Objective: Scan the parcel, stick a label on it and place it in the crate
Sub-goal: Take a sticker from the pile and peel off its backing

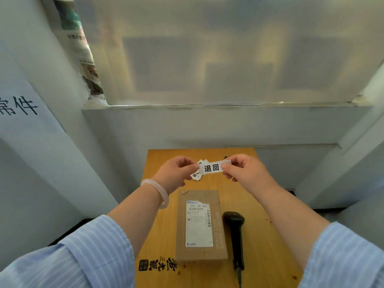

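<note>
A flat brown cardboard parcel (218, 238) lies in the middle of the small wooden table (162, 225), with a white shipping slip on its top. To its right lies a black handheld scanner (235, 231). Above the far half of the table, both hands pinch a white label (212, 167) printed with black characters. My left hand (176, 173) holds its left end together with a small stack of similar labels (196, 175). My right hand (243, 169) grips its right end. No crate is in view.
A white wall ledge (207, 109) runs behind the table under a frosted window (207, 48). A white panel with black characters (25, 113) stands at the left. Dark floor (307, 204) shows on both sides of the table.
</note>
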`<action>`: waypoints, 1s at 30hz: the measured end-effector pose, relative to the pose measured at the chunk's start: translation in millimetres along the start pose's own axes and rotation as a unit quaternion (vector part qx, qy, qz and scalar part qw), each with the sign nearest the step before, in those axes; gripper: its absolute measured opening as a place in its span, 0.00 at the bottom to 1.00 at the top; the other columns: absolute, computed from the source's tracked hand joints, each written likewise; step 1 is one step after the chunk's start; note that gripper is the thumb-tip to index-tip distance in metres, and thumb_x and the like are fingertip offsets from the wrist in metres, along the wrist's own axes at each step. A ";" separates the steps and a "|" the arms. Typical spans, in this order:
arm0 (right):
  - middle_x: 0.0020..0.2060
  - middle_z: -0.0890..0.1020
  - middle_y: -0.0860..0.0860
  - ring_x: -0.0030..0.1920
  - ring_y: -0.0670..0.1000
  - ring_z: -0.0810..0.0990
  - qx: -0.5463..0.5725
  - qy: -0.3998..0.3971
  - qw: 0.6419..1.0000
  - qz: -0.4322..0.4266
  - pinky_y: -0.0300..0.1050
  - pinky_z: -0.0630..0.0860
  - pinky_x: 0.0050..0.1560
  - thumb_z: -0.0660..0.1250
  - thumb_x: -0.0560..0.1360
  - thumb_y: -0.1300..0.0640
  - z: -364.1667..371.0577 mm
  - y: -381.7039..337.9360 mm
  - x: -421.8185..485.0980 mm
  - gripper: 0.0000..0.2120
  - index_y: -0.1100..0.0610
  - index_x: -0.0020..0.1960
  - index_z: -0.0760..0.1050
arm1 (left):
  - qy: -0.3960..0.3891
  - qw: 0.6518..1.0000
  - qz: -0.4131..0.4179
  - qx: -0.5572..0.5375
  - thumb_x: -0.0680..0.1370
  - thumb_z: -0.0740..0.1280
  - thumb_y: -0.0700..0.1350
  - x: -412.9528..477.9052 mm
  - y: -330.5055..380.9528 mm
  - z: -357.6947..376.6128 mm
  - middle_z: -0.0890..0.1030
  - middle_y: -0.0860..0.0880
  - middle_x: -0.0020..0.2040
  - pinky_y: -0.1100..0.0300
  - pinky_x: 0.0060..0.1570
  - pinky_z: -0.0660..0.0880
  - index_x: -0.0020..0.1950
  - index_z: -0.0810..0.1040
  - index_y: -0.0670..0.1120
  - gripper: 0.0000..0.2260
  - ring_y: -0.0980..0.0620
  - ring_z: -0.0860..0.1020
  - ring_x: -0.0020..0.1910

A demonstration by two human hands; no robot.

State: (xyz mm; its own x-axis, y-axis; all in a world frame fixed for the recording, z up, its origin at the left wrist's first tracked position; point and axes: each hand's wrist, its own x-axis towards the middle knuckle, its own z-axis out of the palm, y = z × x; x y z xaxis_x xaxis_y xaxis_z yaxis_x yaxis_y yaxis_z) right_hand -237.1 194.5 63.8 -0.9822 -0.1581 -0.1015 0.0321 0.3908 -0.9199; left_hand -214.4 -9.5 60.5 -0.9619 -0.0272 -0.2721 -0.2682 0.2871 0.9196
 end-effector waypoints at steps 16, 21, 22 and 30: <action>0.39 0.84 0.48 0.38 0.46 0.80 0.006 0.007 1.000 -0.007 0.41 0.78 0.41 0.68 0.76 0.56 -2.3 -9.4 -19.8 0.03 0.52 0.48 0.80 | -0.021 1.000 0.006 0.011 0.78 0.67 0.44 -18.9 10.5 1.4 0.82 0.52 0.40 0.62 0.40 0.74 0.43 0.82 0.50 0.05 0.55 0.75 0.37; 0.39 0.84 0.49 0.39 0.46 0.80 0.007 0.009 1.000 -0.006 0.42 0.79 0.42 0.67 0.76 0.56 -3.0 -9.8 -21.0 0.04 0.53 0.49 0.80 | -0.022 1.000 0.003 0.015 0.77 0.67 0.44 -19.8 10.7 0.7 0.82 0.52 0.40 0.63 0.39 0.73 0.44 0.82 0.50 0.05 0.55 0.75 0.37; 0.39 0.84 0.49 0.39 0.46 0.80 0.009 0.009 1.000 -0.006 0.42 0.78 0.42 0.67 0.76 0.57 -3.0 -9.5 -21.1 0.04 0.53 0.49 0.80 | -0.023 1.000 0.003 0.017 0.77 0.67 0.44 -20.2 10.5 0.5 0.83 0.52 0.41 0.63 0.38 0.73 0.44 0.82 0.50 0.05 0.55 0.75 0.38; 0.39 0.84 0.48 0.39 0.46 0.80 0.010 0.008 1.000 0.000 0.43 0.78 0.42 0.67 0.76 0.57 -0.2 -7.4 -21.8 0.04 0.53 0.49 0.81 | -0.015 1.000 -0.008 0.002 0.76 0.70 0.45 -21.5 7.5 0.0 0.83 0.51 0.41 0.62 0.38 0.73 0.41 0.83 0.50 0.04 0.54 0.74 0.38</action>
State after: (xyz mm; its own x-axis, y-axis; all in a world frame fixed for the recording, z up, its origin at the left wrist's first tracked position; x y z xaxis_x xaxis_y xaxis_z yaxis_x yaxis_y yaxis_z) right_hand -216.0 195.2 72.9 -0.9852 -0.1427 -0.0951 0.0357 0.3720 -0.9276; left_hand -195.8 -6.7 73.3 -0.9557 -0.0034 -0.2944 -0.2827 0.2898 0.9144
